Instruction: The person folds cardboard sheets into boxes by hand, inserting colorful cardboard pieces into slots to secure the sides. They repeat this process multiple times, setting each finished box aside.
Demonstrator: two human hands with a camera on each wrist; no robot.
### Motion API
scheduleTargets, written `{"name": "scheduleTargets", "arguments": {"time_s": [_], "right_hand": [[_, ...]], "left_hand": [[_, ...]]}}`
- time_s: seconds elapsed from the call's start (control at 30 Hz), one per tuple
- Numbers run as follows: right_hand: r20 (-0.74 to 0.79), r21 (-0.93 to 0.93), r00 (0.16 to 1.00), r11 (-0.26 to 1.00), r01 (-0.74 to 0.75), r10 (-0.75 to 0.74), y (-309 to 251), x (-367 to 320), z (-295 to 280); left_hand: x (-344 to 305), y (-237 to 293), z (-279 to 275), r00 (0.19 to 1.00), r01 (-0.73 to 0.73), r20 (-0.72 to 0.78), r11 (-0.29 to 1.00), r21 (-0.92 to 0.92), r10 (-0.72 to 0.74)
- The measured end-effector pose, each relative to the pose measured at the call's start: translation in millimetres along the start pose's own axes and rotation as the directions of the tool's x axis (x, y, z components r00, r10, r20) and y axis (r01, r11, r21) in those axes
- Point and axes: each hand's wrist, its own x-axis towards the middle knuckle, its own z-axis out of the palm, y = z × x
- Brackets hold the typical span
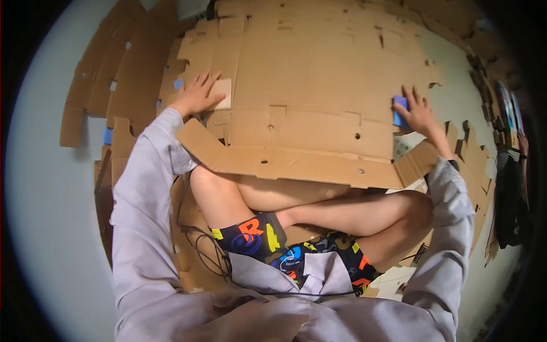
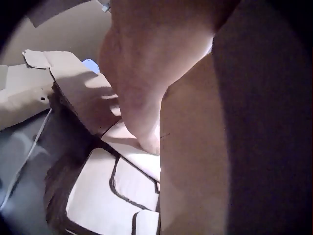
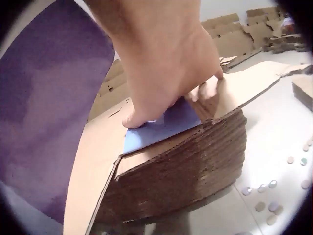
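A large cardboard sheet [image 1: 319,74] with cut slots and holes lies in front of the person, its near flap folded over the crossed legs. The left hand [image 1: 198,96], fingers spread, presses on the sheet's left side beside a pale square patch [image 1: 224,91], its thumb over the patch. On the right edge, the right hand [image 1: 419,115] rests with spread fingers over a flat blue patch [image 1: 400,108]. In the right wrist view this blue patch [image 3: 164,128] lies on top of a thick stack of cardboard [image 3: 181,171], with the palm hidden.
More cut cardboard [image 1: 137,74] leans at the left, near a pale wall. Black cable [image 1: 199,245] loops by the left knee. Small round discs [image 3: 273,205] are scattered on the tiled floor [image 3: 220,215]. Another person's dark clothing [image 1: 510,199] shows at the far right.
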Motion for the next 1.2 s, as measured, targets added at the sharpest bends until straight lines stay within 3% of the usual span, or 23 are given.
{"name": "scheduleTargets", "arguments": {"time_s": [0.1, 0.13, 0.17, 0.23, 0.27, 0.33, 0.37, 0.43, 0.47, 0.57, 0.6, 0.63, 0.67, 0.73, 0.77, 0.83, 0.87, 0.93, 0.97, 1.0, 1.1, 1.13, 1.2], "right_hand": [[-0.057, 0.150, 0.998, 0.989, -0.008, 0.017, 9.1, 5.1, 17.6], [-0.106, 0.263, 0.994, 0.964, 0.039, -0.011, 17.4, 7.9, 25.7], [-0.080, 0.510, 0.997, 0.860, 0.033, 0.009, 23.1, 2.2, 11.0], [0.008, 0.883, 1.000, 0.469, -0.011, 0.008, 26.0, -18.3, -7.2], [-0.115, 0.879, 0.976, 0.477, 0.012, 0.186, 41.8, -16.9, 7.3], [-0.225, 0.673, 0.884, 0.721, -0.163, 0.410, 104.3, -8.6, 49.6], [-0.309, 0.542, 0.819, 0.797, -0.266, 0.484, 119.1, -4.9, 60.1], [-0.027, 0.824, 0.784, 0.458, -0.334, 0.620, 122.5, -26.6, 46.9], [0.129, 0.898, 0.759, 0.250, -0.363, 0.639, 123.1, -35.9, 38.2], [0.022, 1.000, 0.725, -0.018, -0.013, 0.688, 190.2, -5.1, 102.1], [0.037, 0.994, 0.678, -0.096, 0.050, 0.734, 154.0, -29.8, 59.0], [0.059, 0.965, 0.747, -0.230, 0.127, 0.662, 137.6, -42.4, 30.3], [0.070, 0.911, 0.808, -0.367, 0.186, 0.584, 127.9, -52.3, 11.0], [0.040, 0.744, 0.938, -0.637, 0.202, 0.345, 125.3, -62.2, -4.2], [0.024, 0.803, 0.957, -0.575, 0.153, 0.288, 122.3, -60.1, -6.9], [0.006, 0.900, 0.987, -0.430, 0.065, 0.161, 96.5, -50.1, -18.8], [0.002, 0.970, 0.994, -0.241, 0.025, 0.110, 76.3, -48.9, -27.7], [0.021, 0.986, 1.000, 0.163, -0.021, 0.006, 22.0, -50.6, -60.5], [0.171, 0.955, 0.977, 0.266, -0.131, -0.132, -3.8, -59.3, -91.1], [0.126, 0.892, 0.980, 0.449, -0.043, -0.157, -1.6, -43.5, -81.9], [0.108, 0.604, 0.973, 0.791, 0.098, -0.203, 1.7, -5.3, -58.7], [0.135, 0.541, 0.970, 0.836, 0.098, -0.201, 2.9, -1.5, -52.3], [0.206, 0.449, 0.960, 0.890, 0.081, -0.191, 4.4, 2.5, -40.9]], "left_hand": [[13.6, -31.7, 43.7, 0.969, -0.034, -0.248, 0.993, -0.117, 0.004], [5.7, -33.1, 38.7, 0.941, -0.064, -0.338, 0.967, -0.247, -0.024], [-6.8, -30.5, 40.4, 0.909, -0.108, -0.413, 0.922, -0.372, -0.060], [-22.3, -43.1, 53.9, 0.818, -0.163, -0.534, 0.803, -0.573, -0.215], [-28.2, -59.9, 64.2, 0.748, -0.175, -0.577, 0.741, -0.648, -0.328], [-32.7, -100.3, 110.1, 0.591, 0.184, -0.429, 0.632, -0.753, -0.683], [-40.1, -101.3, 113.0, 0.673, 0.140, -0.258, 0.462, -0.876, -0.693], [-55.9, -97.1, 112.6, 0.816, 0.116, 0.068, 0.047, -0.992, -0.574], [-59.6, -90.2, 110.0, 0.812, 0.004, 0.044, -0.069, -0.998, -0.583], [-68.9, -63.0, 76.8, 0.803, -0.294, 0.000, -0.396, -0.870, -0.596], [-63.4, -64.7, 67.6, 0.812, -0.357, -0.005, -0.490, -0.795, -0.584], [-61.6, -64.0, 56.8, 0.821, -0.411, -0.014, -0.574, -0.708, -0.570], [-70.2, -47.8, 34.9, 0.826, -0.441, -0.074, -0.558, -0.703, -0.558], [-66.9, -52.7, 17.8, 0.932, -0.363, -0.280, -0.539, -0.761, -0.232], [-63.3, -55.0, 11.1, 0.933, -0.329, -0.357, -0.517, -0.790, -0.049], [-51.4, -32.6, -12.1, 0.966, -0.256, -0.254, -0.051, -0.965, -0.049], [-43.2, -19.6, -20.2, 0.977, -0.185, -0.201, 0.195, -0.963, -0.067], [-26.3, -1.7, -27.0, 0.964, -0.246, -0.266, 0.457, -0.855, 0.021], [-15.5, 0.9, -29.0, 0.956, -0.274, -0.286, 0.572, -0.773, 0.072], [20.2, -22.9, -2.4, 0.921, -0.363, -0.336, 0.755, -0.546, 0.200], [15.4, 12.2, 0.4, 0.970, -0.173, -0.218, 0.936, -0.306, 0.108], [18.5, 8.0, 10.8, 0.964, -0.188, -0.224, 0.962, -0.199, 0.142], [18.6, 4.9, 28.1, 0.969, -0.179, -0.216, 0.941, -0.287, 0.118]]}}
